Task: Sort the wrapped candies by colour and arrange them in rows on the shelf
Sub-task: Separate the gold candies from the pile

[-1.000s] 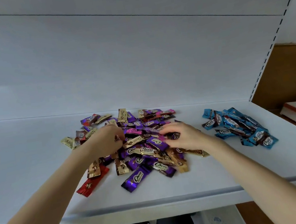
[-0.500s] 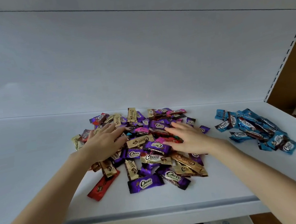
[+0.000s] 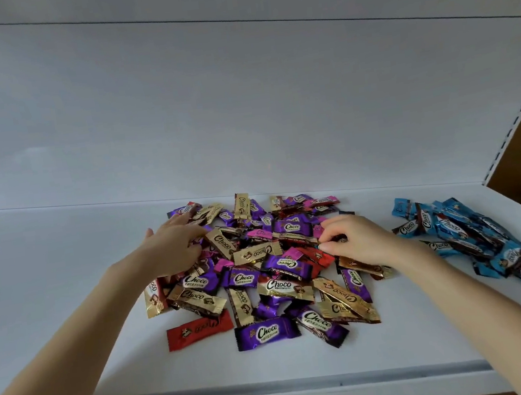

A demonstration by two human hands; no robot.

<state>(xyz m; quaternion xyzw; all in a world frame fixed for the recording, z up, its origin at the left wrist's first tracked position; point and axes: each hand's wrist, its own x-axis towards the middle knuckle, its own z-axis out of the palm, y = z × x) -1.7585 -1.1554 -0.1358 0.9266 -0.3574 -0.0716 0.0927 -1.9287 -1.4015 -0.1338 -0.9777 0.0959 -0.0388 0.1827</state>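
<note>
Firstly, at the left, the white shelf (image 3: pixel 66 289) lies bare as far as the left hand (image 3: pixel 170 250), which reaches in over the front edge. Its grip is spread, with straight fingers lying flat on the rear left part of the mixed pile (image 3: pixel 261 263) and holding nothing. That pile sits in the middle of the shelf, close to the back panel, with purple, gold, pink and red wrapped candies lying jumbled over one another. At its front edge a red candy (image 3: pixel 199 331) lies flat just beside a purple candy (image 3: pixel 267 332), both facing up. The right hand (image 3: pixel 358 242) rests on the right side of the pile with its fingers curled. Its grip seems to pinch a dark-wrapped candy (image 3: pixel 341 239) between thumb and forefinger, though the wrapper is mostly hidden there. Farther right, apart from the mixed pile, the blue candies (image 3: pixel 462 233) lie in their own loose heap near the shelf's right end. Behind them a slotted upright (image 3: pixel 514 124) rises along the edge of the back panel.
</note>
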